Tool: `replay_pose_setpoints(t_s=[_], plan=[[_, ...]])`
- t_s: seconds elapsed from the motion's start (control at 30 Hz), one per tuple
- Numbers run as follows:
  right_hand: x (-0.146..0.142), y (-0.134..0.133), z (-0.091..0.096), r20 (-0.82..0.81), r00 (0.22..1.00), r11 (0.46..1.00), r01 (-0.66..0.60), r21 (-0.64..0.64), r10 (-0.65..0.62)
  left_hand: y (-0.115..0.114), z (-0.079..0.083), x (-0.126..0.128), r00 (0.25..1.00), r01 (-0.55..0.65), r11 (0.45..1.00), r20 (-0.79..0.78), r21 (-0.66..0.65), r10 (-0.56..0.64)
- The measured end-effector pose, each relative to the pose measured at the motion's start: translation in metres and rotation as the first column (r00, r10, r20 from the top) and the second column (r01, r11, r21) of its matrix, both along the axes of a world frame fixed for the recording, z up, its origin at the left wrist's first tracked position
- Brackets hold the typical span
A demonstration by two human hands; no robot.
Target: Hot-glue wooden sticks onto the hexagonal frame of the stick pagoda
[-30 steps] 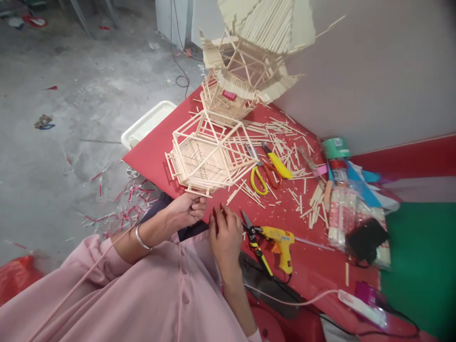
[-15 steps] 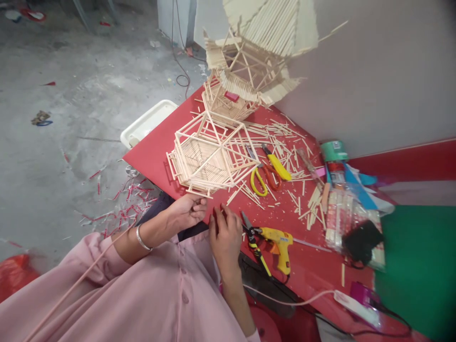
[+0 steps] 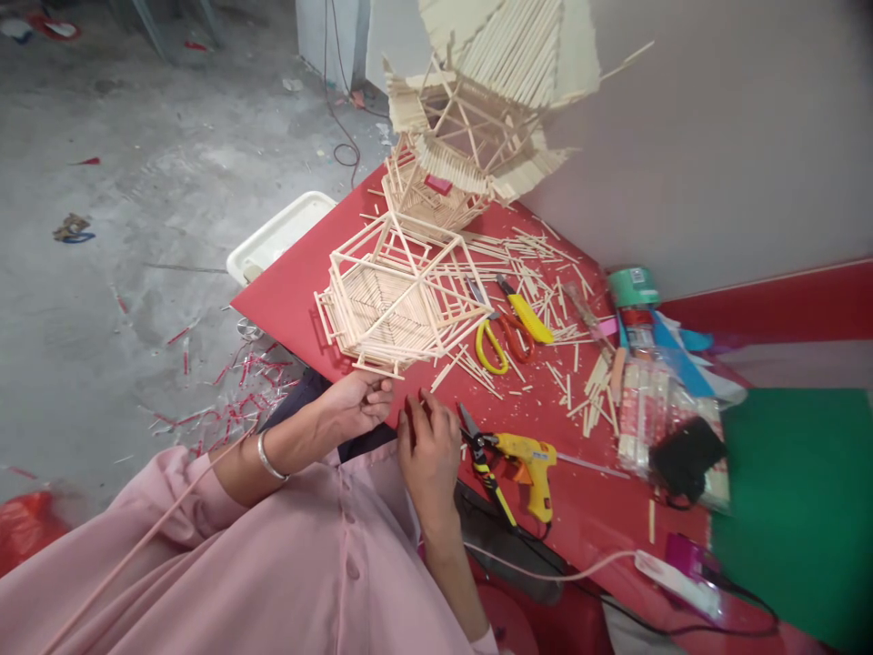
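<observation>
My left hand [image 3: 358, 401] is curled at the near edge of the red table [image 3: 286, 291], just below a hexagonal frame of thin wooden sticks [image 3: 396, 300]; its fingers are pinched together on something too small to name. My right hand [image 3: 426, 441] is beside it, fingers bent inward toward the left hand, and what they hold is hidden. A black-and-yellow cutter [image 3: 487, 464] and a yellow glue gun [image 3: 528, 455] lie just right of my right hand.
A taller stick tower [image 3: 470, 118] stands at the table's far end. Loose sticks [image 3: 546, 300], yellow scissors [image 3: 497, 341], a green tape roll [image 3: 633, 287], stick packets [image 3: 647, 409] and a power strip [image 3: 675, 573] crowd the right. A white tray [image 3: 279, 236] sits left, on the floor side.
Only the view has shifted slightly; both hands stay close together at the table edge with small finger movements.
</observation>
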State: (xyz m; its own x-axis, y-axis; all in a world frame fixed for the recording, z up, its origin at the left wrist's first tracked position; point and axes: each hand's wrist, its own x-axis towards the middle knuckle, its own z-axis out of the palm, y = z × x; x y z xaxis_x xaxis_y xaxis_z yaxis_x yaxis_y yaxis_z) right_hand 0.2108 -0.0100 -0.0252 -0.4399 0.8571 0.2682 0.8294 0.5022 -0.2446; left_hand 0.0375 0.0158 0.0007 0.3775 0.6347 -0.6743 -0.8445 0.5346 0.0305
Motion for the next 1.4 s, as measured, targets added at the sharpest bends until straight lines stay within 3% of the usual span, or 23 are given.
replay_pose_setpoints(t_s=[0.27,0.5,0.6,0.67,0.77,0.83,0.93,1.03,1.27,1.4], plan=[[-0.001,0.000,0.005,-0.005,1.000,1.000,0.002,-0.002,-0.002,0.000,0.001,0.000,1.000,-0.021,1.000,-0.005,0.000,0.021],[0.008,-0.011,0.019,-0.118,0.990,0.987,0.091,0.131,-0.075,0.001,0.010,-0.001,1.000,-0.022,0.999,-0.023,-0.038,0.021],[0.036,-0.013,0.032,-0.141,0.964,0.951,0.251,0.180,-0.227,0.002,0.016,-0.002,0.999,-0.031,0.997,-0.045,-0.077,0.027],[0.065,-0.013,0.039,-0.116,0.910,0.888,0.415,0.197,-0.399,0.004,0.017,-0.002,0.999,-0.023,0.996,-0.046,-0.091,0.019],[0.115,-0.016,0.044,0.013,0.770,0.763,0.631,0.137,-0.638,0.006,0.017,-0.001,0.999,-0.019,0.996,-0.046,-0.086,0.015],[0.144,-0.016,0.041,0.136,0.697,0.707,0.705,0.050,-0.704,0.006,0.016,0.000,0.999,-0.023,0.996,-0.044,-0.081,0.020],[0.170,-0.014,0.031,0.216,0.721,0.710,0.690,-0.140,-0.658,0.005,0.017,0.000,0.999,-0.034,0.996,-0.041,-0.084,0.031],[0.176,-0.009,0.023,0.205,0.751,0.708,0.661,-0.250,-0.628,0.004,0.019,0.000,0.998,-0.041,0.996,-0.044,-0.084,0.037],[0.172,0.000,0.017,0.232,0.766,0.718,0.643,-0.268,-0.599,-0.001,0.017,0.001,0.991,-0.022,0.999,-0.135,-0.032,0.017],[0.165,-0.004,0.031,0.091,0.722,0.690,0.686,-0.232,-0.686,-0.019,0.008,0.009,0.959,0.072,0.995,-0.280,0.066,-0.050]])
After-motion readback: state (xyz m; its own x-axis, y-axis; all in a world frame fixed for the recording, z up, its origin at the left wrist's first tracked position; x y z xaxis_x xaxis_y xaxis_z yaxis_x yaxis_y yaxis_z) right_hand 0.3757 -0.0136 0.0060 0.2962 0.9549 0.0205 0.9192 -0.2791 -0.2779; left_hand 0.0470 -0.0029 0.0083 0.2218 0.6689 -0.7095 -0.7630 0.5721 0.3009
